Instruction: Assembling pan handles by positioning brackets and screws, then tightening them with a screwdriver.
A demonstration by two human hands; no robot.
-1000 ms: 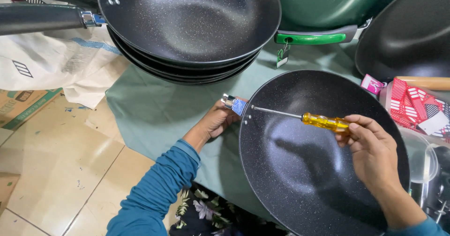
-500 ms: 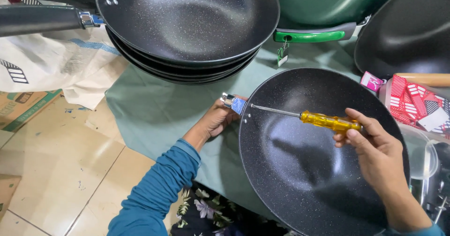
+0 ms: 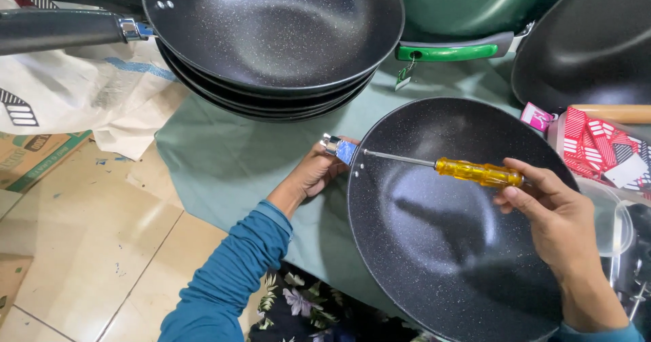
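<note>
Head view, looking down over a green cloth [image 3: 224,159]: my right hand [image 3: 559,223] grips the yellow handle of a screwdriver [image 3: 478,172], fingers curled and pressed around its butt end, while the thin metal shaft runs level across the bowl of a black speckled pan [image 3: 447,247] toward the pan's left rim. There the tip meets a small silver handle bracket [image 3: 338,148] at the rim, which my left hand [image 3: 315,172] holds from outside the pan, fingers closed around it from beneath; I cannot tell exactly how the fingertips sit, as the bracket and rim hide them. Two small holes show in the pan wall just below the shaft. My left sleeve is teal.

The pan lies flat on the cloth in front of me, right of centre. Beyond it, at upper left, stands a stack of similar dark pans [image 3: 271,36] with a black handle [image 3: 61,30] jutting left. A green pan handle [image 3: 454,50] lies behind, another dark pan [image 3: 590,43] sits at upper right, and red-and-white patterned packets [image 3: 603,148] rest just beside my pan's right edge. A white sack [image 3: 88,91] and cardboard [image 3: 34,159] lie on the tiled floor [image 3: 81,247] to the left.
</note>
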